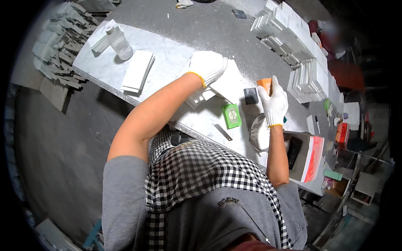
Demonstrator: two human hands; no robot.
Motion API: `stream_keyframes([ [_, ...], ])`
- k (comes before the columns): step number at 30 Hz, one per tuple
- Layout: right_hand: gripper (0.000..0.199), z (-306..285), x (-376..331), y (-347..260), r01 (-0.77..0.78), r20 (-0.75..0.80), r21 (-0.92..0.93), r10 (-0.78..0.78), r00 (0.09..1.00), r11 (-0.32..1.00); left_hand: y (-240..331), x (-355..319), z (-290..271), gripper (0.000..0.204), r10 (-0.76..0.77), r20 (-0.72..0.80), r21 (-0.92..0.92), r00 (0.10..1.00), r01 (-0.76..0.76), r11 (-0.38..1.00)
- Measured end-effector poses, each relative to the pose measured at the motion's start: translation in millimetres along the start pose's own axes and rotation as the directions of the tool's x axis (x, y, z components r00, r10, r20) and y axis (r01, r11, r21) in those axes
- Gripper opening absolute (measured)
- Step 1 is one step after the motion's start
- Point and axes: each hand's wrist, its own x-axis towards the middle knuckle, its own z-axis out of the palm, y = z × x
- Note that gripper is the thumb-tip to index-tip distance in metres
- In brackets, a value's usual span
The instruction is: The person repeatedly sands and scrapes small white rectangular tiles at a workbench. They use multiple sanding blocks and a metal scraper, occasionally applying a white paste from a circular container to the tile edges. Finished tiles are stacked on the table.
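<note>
Okay, up-right of the green box [232, 116] our right hand [275, 102] has its grip around the orange block [264, 82], while our left hand [208, 67], grip hidden, should steady the white slabs [230, 83].

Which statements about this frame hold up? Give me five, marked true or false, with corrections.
1. The white-gloved right-hand grip holds an orange rectangular block. True.
2. The white-gloved left-hand grip is on the green rectangular box. False: it is at the flat white slabs, apart from the green rectangular box.
3. The green rectangular box lies left of the small dark square piece. True.
4. The clear capped bottle is to the person's right. False: the clear capped bottle is to the left.
5. A black elongated object is inside the open red-and-white carton. True.
</note>
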Motion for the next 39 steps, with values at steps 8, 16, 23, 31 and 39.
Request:
stream_keyframes([
  [8,0.080,41,-96,-30,-0.165,0.092,0.282,0.144,0.985,0.945,5,1,-5,0.056,-0.058,0.064,0.031,0.996,0.056,0.998],
  [16,0.055,85,-133,-53,0.182,0.089,0.125,-0.194,0.977,0.975,1,5,4,0.055,-0.068,0.037,0.066,0.997,0.065,0.996],
  [23,0.048,66,-110,-51,0.052,-0.016,0.305,-0.050,0.999,0.951,5,2,1,0.051,-0.023,0.000,0.149,1.000,0.022,0.989],
  [31,0.093,44,-61,-77,-0.419,0.356,0.850,0.236,0.904,0.320,4,2,1,0.055,-0.003,0.016,0.150,1.000,0.001,0.989],
  [39,0.066,47,-45,-86,-0.463,0.442,0.869,0.148,0.885,0.172,7,2,-3,0.060,-0.134,0.078,0.015,0.988,0.133,0.991],
])
